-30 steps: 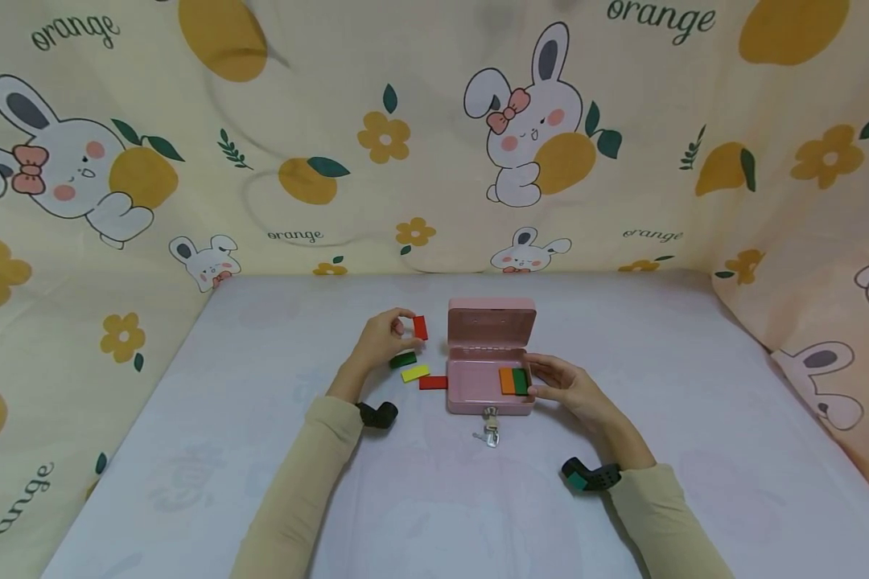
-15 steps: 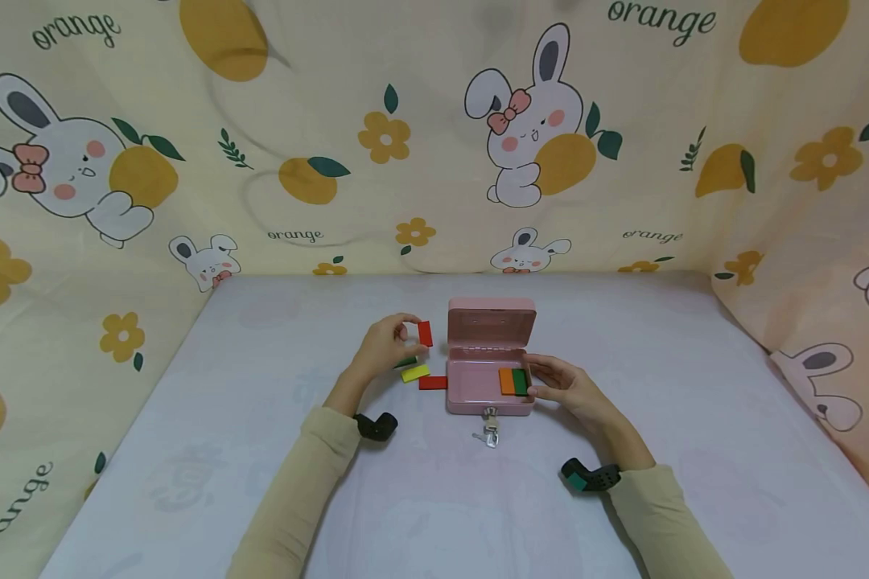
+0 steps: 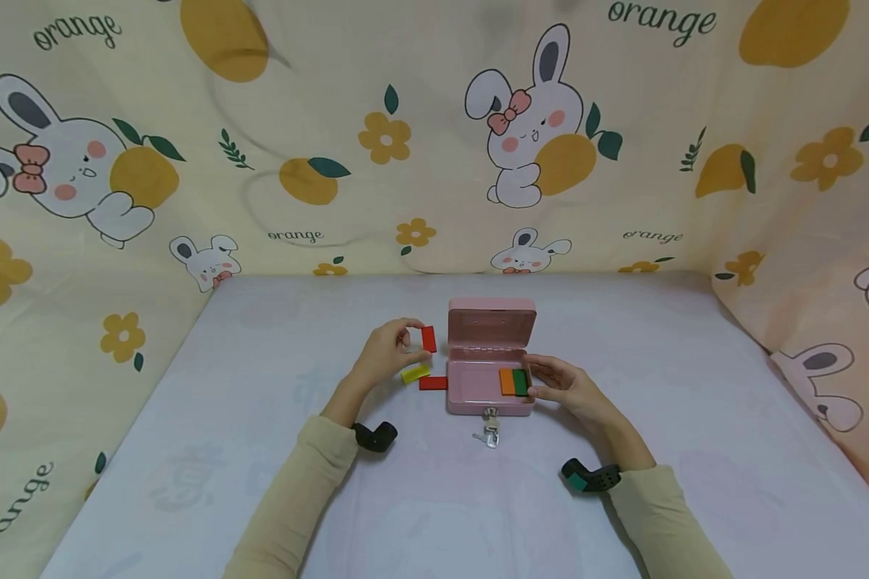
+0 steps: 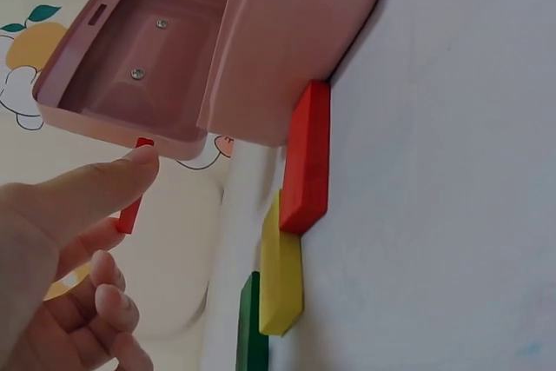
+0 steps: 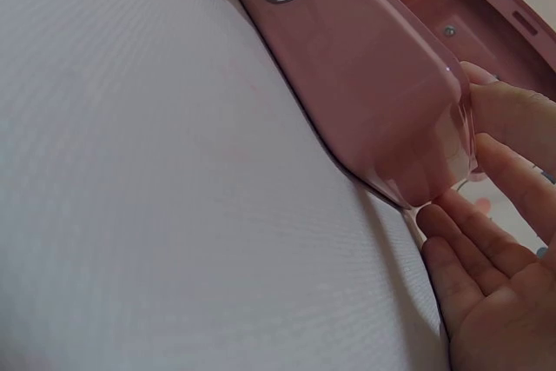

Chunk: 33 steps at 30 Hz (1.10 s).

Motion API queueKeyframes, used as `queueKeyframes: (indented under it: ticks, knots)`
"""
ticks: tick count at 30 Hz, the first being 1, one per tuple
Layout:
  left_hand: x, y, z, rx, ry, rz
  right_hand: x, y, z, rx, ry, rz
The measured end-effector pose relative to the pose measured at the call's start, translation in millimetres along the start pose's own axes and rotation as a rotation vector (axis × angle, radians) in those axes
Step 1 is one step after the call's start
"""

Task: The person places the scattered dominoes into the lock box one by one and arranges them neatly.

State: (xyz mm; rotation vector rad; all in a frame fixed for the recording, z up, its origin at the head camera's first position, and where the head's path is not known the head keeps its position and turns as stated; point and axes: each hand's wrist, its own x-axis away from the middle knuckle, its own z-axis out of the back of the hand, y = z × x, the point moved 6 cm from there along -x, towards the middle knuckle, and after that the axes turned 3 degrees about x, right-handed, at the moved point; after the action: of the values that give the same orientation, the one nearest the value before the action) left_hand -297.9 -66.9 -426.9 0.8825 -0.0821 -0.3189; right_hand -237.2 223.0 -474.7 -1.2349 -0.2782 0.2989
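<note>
My left hand (image 3: 387, 351) pinches a red block (image 3: 429, 338) between thumb and fingers, raised left of the pink metal cash box (image 3: 471, 406). The box's lid (image 3: 491, 323) stands up. An orange block (image 3: 507, 382) and a green block (image 3: 520, 382) lie side by side inside at the right. My right hand (image 3: 572, 388) holds the box's right wall, thumb at the rim and fingers along the outside. Another red block (image 4: 307, 158) touches the box's left side, followed by a yellow block (image 4: 281, 271) and a green block (image 4: 252, 323), which my left hand hides in the head view.
A lock with keys (image 3: 490, 434) hangs at the front of the box. White cloth covers the table (image 3: 449, 515). Behind it rises a printed curtain (image 3: 434, 161), which also runs along both sides. A black wrist camera (image 3: 375, 437) sits on my left wrist, another (image 3: 590, 474) on my right.
My left hand has shifted slightly right and toward me with the red block, covering the green block on the table. The right hand and the box have stayed put.
</note>
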Motion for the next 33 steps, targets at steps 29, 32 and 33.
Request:
queueKeyframes:
  ticks: [29, 32, 33]
  knots:
    - [23.9, 16.2, -4.1, 0.007, -0.016, -0.065, -0.9, -1, 0, 0.033, 0.020, -0.014]
    - [25.5, 17.8, -5.4, 0.021, -0.018, -0.069, -0.8, -1, 0, 0.037, 0.020, -0.015]
    - [25.6, 18.1, -6.0, 0.021, -0.018, -0.067, -0.7, -1, 0, 0.036, 0.019, -0.015]
